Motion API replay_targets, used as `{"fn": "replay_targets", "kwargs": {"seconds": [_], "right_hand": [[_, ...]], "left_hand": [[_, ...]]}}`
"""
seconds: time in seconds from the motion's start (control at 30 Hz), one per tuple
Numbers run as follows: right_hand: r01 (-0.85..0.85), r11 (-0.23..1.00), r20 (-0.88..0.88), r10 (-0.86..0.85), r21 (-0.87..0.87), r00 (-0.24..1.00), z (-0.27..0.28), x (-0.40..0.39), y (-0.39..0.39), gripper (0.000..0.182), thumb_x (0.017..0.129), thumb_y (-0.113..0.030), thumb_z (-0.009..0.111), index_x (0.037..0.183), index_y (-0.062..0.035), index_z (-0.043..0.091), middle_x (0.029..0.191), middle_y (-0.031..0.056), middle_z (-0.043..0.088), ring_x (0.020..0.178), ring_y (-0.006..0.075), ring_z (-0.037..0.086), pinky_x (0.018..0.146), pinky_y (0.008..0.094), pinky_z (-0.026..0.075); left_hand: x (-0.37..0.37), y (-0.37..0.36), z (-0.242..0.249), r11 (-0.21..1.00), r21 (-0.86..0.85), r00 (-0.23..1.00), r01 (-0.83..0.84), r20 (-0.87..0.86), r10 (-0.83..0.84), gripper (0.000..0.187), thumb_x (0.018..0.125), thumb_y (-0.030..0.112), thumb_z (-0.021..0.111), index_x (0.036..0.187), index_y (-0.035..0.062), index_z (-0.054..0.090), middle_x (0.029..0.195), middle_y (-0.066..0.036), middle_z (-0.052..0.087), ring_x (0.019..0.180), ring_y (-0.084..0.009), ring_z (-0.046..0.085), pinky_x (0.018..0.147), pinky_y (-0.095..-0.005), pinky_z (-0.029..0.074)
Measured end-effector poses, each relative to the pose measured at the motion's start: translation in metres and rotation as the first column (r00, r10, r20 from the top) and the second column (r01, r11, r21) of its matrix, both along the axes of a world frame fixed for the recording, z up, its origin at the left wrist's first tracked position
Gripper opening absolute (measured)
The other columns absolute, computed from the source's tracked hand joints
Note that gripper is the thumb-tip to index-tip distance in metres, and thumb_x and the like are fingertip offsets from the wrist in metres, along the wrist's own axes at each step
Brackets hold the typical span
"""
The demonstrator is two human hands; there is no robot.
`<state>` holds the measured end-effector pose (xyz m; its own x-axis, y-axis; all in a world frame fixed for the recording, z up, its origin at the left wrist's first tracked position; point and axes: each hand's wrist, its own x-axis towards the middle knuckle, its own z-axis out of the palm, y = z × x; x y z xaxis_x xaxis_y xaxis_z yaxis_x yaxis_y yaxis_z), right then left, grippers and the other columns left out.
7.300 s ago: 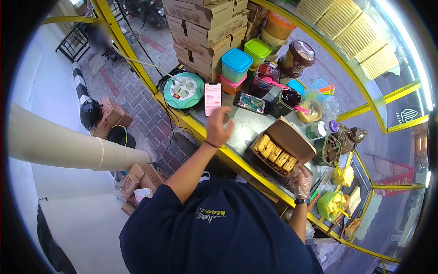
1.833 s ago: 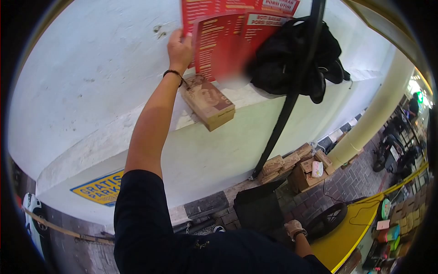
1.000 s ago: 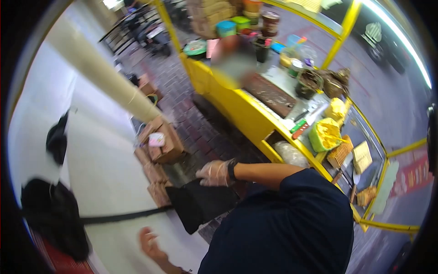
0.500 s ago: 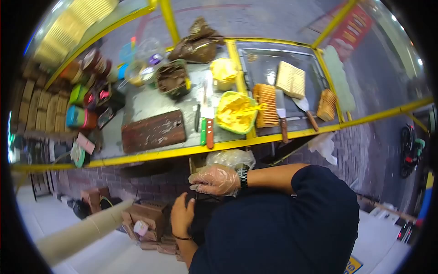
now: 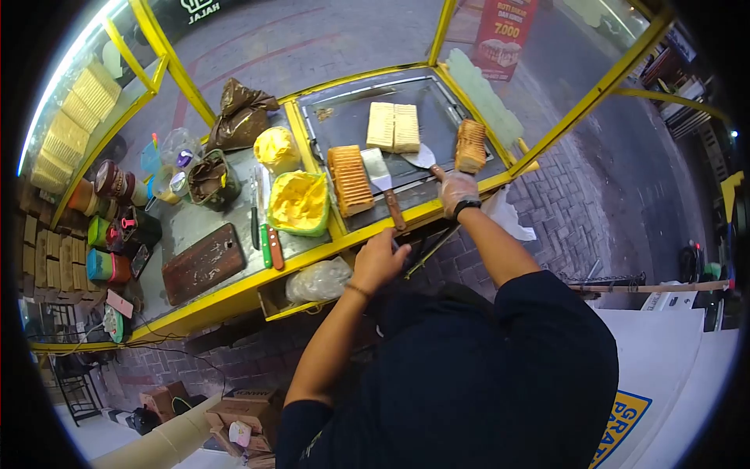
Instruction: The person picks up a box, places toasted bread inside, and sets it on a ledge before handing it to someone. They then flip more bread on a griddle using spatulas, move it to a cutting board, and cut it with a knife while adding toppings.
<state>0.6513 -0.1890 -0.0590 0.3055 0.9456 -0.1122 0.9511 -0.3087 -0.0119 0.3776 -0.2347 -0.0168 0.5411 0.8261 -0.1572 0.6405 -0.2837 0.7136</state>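
Note:
My right hand (image 5: 458, 194), in a clear plastic glove, grips the wooden handle of a wide spatula (image 5: 420, 158). The spatula's blade lies on the dark griddle (image 5: 336, 105), near two pale bread slabs (image 5: 393, 127) set side by side. My bare left hand (image 5: 378, 261) is at the yellow front rail, thumb and forefinger apart. Its fingertips are right at the handle end of a flat scraper (image 5: 393, 211), whose blade rests beside a browned bread loaf (image 5: 350, 180). Another browned loaf (image 5: 470, 146) stands right of the spatula.
Left of the griddle are a tub of yellow spread (image 5: 299, 202), a tub of chocolate spread (image 5: 212, 181), knives (image 5: 270, 248) and a brown board (image 5: 203, 264). An open drawer (image 5: 301, 306) with a plastic bag (image 5: 319, 281) juts out below. Yellow posts (image 5: 442, 31) frame the cart.
Both hands have risen from below the counter edge to the griddle's front. The gloved right hand has taken hold of the spatula. Both pale slabs now show side by side; the view has turned right.

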Motion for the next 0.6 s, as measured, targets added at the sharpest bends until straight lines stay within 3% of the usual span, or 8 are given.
{"fn": "replay_targets", "kwargs": {"seconds": [0.1, 0.2, 0.27, 0.3, 0.33, 0.4, 0.53, 0.6], "right_hand": [[-0.038, 0.997, -0.011, 0.038, -0.072, 0.999, -0.011, 0.010, -0.001, 0.046, 0.095, -0.033, 0.054, 0.140, -0.0282, 0.051, 0.100, 0.0203, 0.070, 0.098, 0.0341, 0.068, 0.086, 0.0432, 0.054], [0.063, 0.987, -0.320, -0.109, -0.149, 0.941, -0.030, 0.015, 0.020, 0.042, 0.095, -0.040, 0.058, 0.124, -0.0099, 0.065, 0.103, 0.0199, 0.070, 0.106, 0.0304, 0.067, 0.086, 0.0403, 0.053], [0.278, 0.947, -0.594, -0.319, -0.163, 0.738, -0.025, 0.018, 0.014, 0.051, 0.092, -0.042, 0.063, 0.115, 0.0031, 0.063, 0.095, 0.0235, 0.070, 0.090, 0.0285, 0.071, 0.075, 0.0389, 0.054], [0.377, 0.866, -0.812, -0.463, -0.328, 0.356, -0.013, 0.016, 0.007, 0.047, 0.088, -0.039, 0.067, 0.094, 0.0070, 0.062, 0.075, 0.0184, 0.065, 0.062, 0.0258, 0.065, 0.057, 0.0392, 0.050], [0.375, 0.819, -0.860, -0.501, -0.434, 0.099, -0.022, 0.020, 0.007, 0.035, 0.089, -0.031, 0.067, 0.080, 0.0009, 0.057, 0.061, 0.0089, 0.054, 0.043, 0.0189, 0.050, 0.041, 0.0365, 0.041], [0.338, 0.853, -0.917, -0.384, -0.399, -0.112, -0.018, 0.031, -0.004, 0.030, 0.090, -0.025, 0.068, 0.072, -0.0063, 0.053, 0.059, 0.0049, 0.052, 0.044, 0.0150, 0.050, 0.037, 0.0310, 0.035], [0.356, 0.827, -0.899, -0.378, -0.436, -0.223, -0.007, 0.061, -0.019, 0.018, 0.091, -0.017, 0.065, 0.085, -0.0042, 0.055, 0.058, 0.0046, 0.052, 0.038, 0.0149, 0.047, 0.034, 0.0311, 0.035], [0.379, 0.844, -0.925, -0.334, -0.380, -0.183, -0.001, 0.069, -0.018, 0.015, 0.091, -0.016, 0.064, 0.089, -0.0036, 0.054, 0.058, 0.0047, 0.051, 0.037, 0.0161, 0.046, 0.033, 0.0328, 0.035]], "left_hand": [[0.055, 0.020, -0.014, 0.982, 0.024, 0.948, -0.188, -0.258, 0.188, 0.051, 0.088, 0.050, 0.064, 0.106, 0.0020, 0.059, 0.098, -0.022, 0.069, 0.095, -0.0395, 0.067, 0.082, -0.0478, 0.053], [0.085, 0.034, -0.025, 0.951, 0.011, 0.875, -0.308, -0.389, 0.288, 0.060, 0.087, 0.057, 0.062, 0.108, 0.0014, 0.060, 0.104, -0.024, 0.069, 0.102, -0.0413, 0.067, 0.086, -0.0492, 0.053], [0.095, 0.045, -0.037, 0.939, 0.029, 0.844, -0.342, -0.431, 0.320, 0.059, 0.087, 0.056, 0.063, 0.109, 0.0017, 0.061, 0.106, -0.024, 0.069, 0.103, -0.0406, 0.067, 0.087, -0.0491, 0.053], [0.097, 0.051, -0.048, 0.930, 0.025, 0.844, -0.367, -0.410, 0.345, 0.060, 0.085, 0.056, 0.063, 0.107, 0.0008, 0.065, 0.107, -0.025, 0.069, 0.103, -0.0414, 0.066, 0.088, -0.0492, 0.053], [0.099, 0.055, -0.060, 0.913, 0.008, 0.824, -0.407, -0.429, 0.371, 0.058, 0.085, 0.055, 0.063, 0.105, 0.0008, 0.066, 0.106, -0.025, 0.069, 0.102, -0.0414, 0.067, 0.088, -0.0489, 0.053], [0.107, 0.060, -0.064, 0.875, -0.025, 0.777, -0.484, -0.471, 0.416, 0.055, 0.084, 0.053, 0.063, 0.102, 0.0008, 0.070, 0.105, -0.024, 0.070, 0.099, -0.0415, 0.068, 0.087, -0.0483, 0.054], [0.127, 0.051, -0.052, 0.854, 0.081, 0.709, -0.515, -0.520, 0.477, 0.052, 0.082, 0.049, 0.063, 0.093, -0.0011, 0.073, 0.099, -0.026, 0.070, 0.098, -0.0419, 0.068, 0.086, -0.0490, 0.054], [0.137, 0.055, -0.047, 0.869, 0.041, 0.695, -0.494, -0.582, 0.422, 0.054, 0.082, 0.050, 0.062, 0.098, -0.0004, 0.072, 0.098, -0.025, 0.071, 0.090, -0.0417, 0.069, 0.083, -0.0483, 0.055]]}}
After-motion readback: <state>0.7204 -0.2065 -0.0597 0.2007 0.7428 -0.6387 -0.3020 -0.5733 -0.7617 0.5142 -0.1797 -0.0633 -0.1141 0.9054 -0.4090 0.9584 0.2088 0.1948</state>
